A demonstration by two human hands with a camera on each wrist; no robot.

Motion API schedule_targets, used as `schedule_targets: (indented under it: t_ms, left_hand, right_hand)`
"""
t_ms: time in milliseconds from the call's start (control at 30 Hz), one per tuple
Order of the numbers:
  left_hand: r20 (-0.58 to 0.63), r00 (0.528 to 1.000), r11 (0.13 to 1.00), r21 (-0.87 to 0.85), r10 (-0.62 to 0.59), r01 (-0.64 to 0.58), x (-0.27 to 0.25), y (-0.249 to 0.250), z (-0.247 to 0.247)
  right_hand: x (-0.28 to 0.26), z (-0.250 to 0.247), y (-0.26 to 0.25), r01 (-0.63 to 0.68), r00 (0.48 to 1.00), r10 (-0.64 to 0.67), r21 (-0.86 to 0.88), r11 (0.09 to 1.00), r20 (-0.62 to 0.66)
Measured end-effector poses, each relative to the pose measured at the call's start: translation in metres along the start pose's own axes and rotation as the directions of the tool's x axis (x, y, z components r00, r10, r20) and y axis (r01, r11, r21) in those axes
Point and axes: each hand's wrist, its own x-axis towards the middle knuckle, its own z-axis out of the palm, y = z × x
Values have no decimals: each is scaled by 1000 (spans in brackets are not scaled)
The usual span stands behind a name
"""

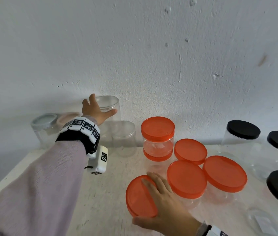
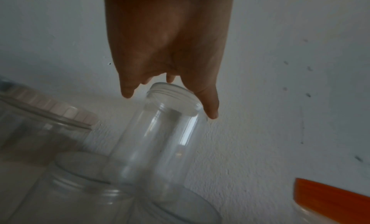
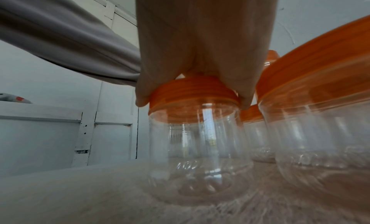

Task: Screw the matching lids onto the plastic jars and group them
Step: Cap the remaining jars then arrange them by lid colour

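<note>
Light: soft, even daylight; head view bright.
Shadows: faint, on the wall point(image 1: 151, 48) behind the jars.
Wrist views: dimmer, hands backlit and dark.
Blur: near jars soft in both wrist views.
Distortion: wide-angle bending at edges.

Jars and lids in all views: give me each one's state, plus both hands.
Left hand: fingers spread at the tall jar's mouth, grip unclear.
Tall jar: no lid, upright by the wall.
Right hand: grips the near orange lid.
Near orange lid: on its jar.
Other orange jars: four, lidded.
Black-lidded jars: lidded.
Short clear jar: state unclear.
</note>
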Motion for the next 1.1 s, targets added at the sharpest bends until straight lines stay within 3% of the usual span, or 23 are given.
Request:
schedule_targets:
  t_ms: [233,333,433,500,633,700,900,1100]
  left_hand:
    - [-20,974,972,66,227,-225,-49,-4,-2]
    - [23,942,942,-15,335,-335,-87,-7,2]
    - [182,911,929,-89,371,-360,-126,-14,9]
    - [350,867,935,-112,354,-336,-151,-17,13]
    - [637,723,954,-66,265,-292,-190,-18,24]
    - [690,694,957,11,203,-290,-202,-17,31]
    - [689,713,958,97,130,-268,-221,-12,42]
    - [669,732,971,67,128,-231,-224,-21,48]
  right_hand:
    - [-5,-10,-2,5,999,-6,16,1000,45]
    - [-9,-21,-1,13,1000,-11,84,996,-30]
    - [-13,-38,9,-8,981,26,92,996,-191]
    - [-14,-50,20,-124,960,133,51,991,-248]
    - [-16,-63,38,-361,920,350,-29,932,-176]
    - [-18,-64,42,-409,908,397,-76,909,-133]
    - [-22,-61,49,-448,894,436,-185,875,-105]
    - [-33,-83,43,-380,905,384,59,923,-185]
